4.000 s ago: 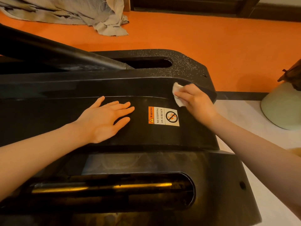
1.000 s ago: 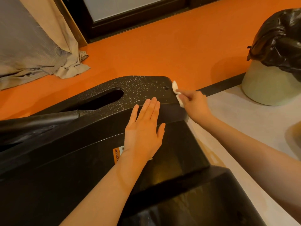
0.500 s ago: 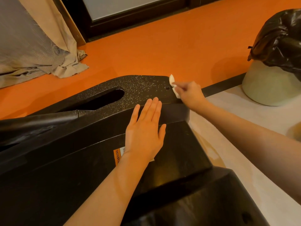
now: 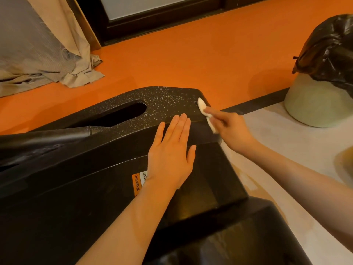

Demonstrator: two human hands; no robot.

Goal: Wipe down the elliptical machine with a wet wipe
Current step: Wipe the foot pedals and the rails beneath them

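The orange floor (image 4: pixel 191 60) spreads beyond the fingertips of both hands, up to a dark door frame (image 4: pixel 152 22) at the top. The black elliptical machine housing (image 4: pixel 95 188) fills the lower left; its speckled top panel (image 4: pixel 168 100) lies just past the left fingertips and has an oval slot (image 4: pixel 122 113) to their left. A pale floor mat (image 4: pixel 286 150) runs under the right forearm. To the far left of the left fingers, grey and beige curtain fabric (image 4: pixel 38 54) pools on the floor. Well to the right of the right fingers stands a pale green bin (image 4: pixel 313 108) lined with a black trash bag (image 4: pixel 328 50).

The left hand (image 4: pixel 172 155) rests flat, palm down, on the housing, fingers straight and close together with the thumb out to the right; its fingertips reach the seam where the speckled panel begins. Under its wrist, partly covered, sits an orange and white warning sticker (image 4: pixel 139 183).

The right hand (image 4: pixel 231 129) is at the right end of the housing, fingers curled and pinching a white wet wipe (image 4: pixel 203 109). The wipe sticks out beyond the fingertips and touches the speckled panel's right corner, beside a small dark screw hole (image 4: pixel 195 102). The lower part of the wipe hangs against the housing's edge beside the fingers.
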